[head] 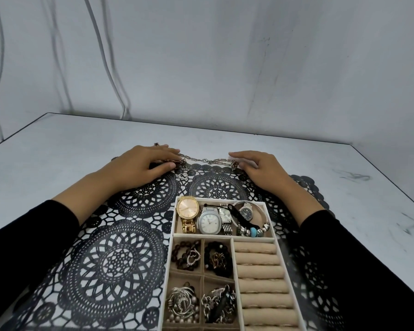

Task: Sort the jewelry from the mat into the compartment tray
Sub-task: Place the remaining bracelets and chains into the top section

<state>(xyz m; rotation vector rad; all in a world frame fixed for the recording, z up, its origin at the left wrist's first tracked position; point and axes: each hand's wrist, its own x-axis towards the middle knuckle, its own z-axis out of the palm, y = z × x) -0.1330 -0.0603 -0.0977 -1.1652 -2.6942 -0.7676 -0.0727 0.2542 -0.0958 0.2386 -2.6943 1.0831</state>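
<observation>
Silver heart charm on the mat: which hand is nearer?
Left. The left hand lies just left of the heart charm; the right hand is well off to its right.

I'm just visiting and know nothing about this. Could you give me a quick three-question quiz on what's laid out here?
1. True or false: the gold watch lies in the far compartment of the tray.
2. The chain lies: A) in the tray; B) at the far edge of the mat, between the left hand and the right hand; C) across the gold watch.
3. On which side of the tray, as seen here, are the ring rolls?
Key: 1 true; 2 B; 3 the right side.
</observation>
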